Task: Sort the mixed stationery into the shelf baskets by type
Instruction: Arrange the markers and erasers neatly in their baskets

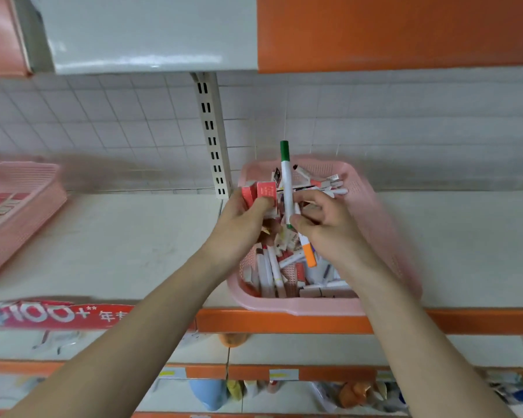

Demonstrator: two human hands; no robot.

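Left hand (pixel 242 218): fingers (pixel 263 202) curled round small red cardboard boxes (pixel 264 190); their white print is too blurred to read.
Right hand (pixel 323 224): fingers pinch a slim white plastic marker with green cap (pixel 287 182), held upright.
Mixed stationery: heaped in the pink perforated plastic basket (pixel 299 309) under both hands; includes white pens and an orange-capped marker (pixel 309 254).
Basket position: on the white shelf (pixel 133 236), at its orange front edge.
Legible writing: "100+" in white on the red shelf-edge banner (pixel 49 315).
Second pink basket (pixel 21 206): far left, blurred.

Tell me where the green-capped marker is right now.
Head view, just right of centre: the green-capped marker stands upright, pinched by the right hand over the pink basket, beside the red boxes the left hand holds.
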